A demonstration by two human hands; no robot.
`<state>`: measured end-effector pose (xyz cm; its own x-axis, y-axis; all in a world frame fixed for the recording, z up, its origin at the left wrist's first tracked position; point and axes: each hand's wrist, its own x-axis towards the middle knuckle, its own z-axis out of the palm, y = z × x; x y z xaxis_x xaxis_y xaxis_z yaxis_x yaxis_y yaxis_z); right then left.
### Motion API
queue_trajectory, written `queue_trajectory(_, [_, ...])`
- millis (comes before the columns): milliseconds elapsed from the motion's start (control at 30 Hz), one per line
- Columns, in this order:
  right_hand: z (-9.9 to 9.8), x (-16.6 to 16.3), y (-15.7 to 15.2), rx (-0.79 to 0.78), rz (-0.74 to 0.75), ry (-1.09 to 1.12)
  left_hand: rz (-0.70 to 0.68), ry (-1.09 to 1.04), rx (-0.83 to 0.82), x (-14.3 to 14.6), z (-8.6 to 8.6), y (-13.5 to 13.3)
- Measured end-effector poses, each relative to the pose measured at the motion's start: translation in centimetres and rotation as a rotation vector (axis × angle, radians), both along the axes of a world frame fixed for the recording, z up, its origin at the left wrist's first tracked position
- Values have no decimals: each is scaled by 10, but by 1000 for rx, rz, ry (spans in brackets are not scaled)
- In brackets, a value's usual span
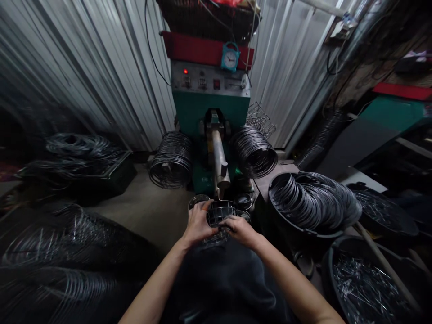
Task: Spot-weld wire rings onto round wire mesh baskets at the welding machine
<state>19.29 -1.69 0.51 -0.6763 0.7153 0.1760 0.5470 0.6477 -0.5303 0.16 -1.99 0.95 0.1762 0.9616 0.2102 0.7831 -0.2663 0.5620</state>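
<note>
My left hand (197,223) and my right hand (240,229) both grip a small round wire cage (220,215) held in front of my lap. The left hand's fingers curl over the cage's left rim. The right hand pinches its right side. The cage sits just under the metal arm (219,158) that juts out of a green welding machine (211,105) straight ahead. The lower part of the cage is hidden behind my hands.
Coils of wire rings (171,159) hang on both sides of the machine. A black tub of rings (312,202) stands at my right, and a tub of short wire rods (366,281) nearer. Finished wire frames (67,245) pile up at my left. Corrugated metal walls stand behind.
</note>
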Motion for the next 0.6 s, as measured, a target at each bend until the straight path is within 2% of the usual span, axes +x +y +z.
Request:
queue_trajectory(233, [9, -6, -1, -12, -38, -202, -20, -43, -14, -5, 1, 8])
queue_trajectory(433, [21, -7, 11, 4, -72, -205, 0, -51, -22, -3, 1, 23])
queue_trajectory(600, [18, -5, 16, 32, -77, -132, 6, -58, -53, 0, 2, 28])
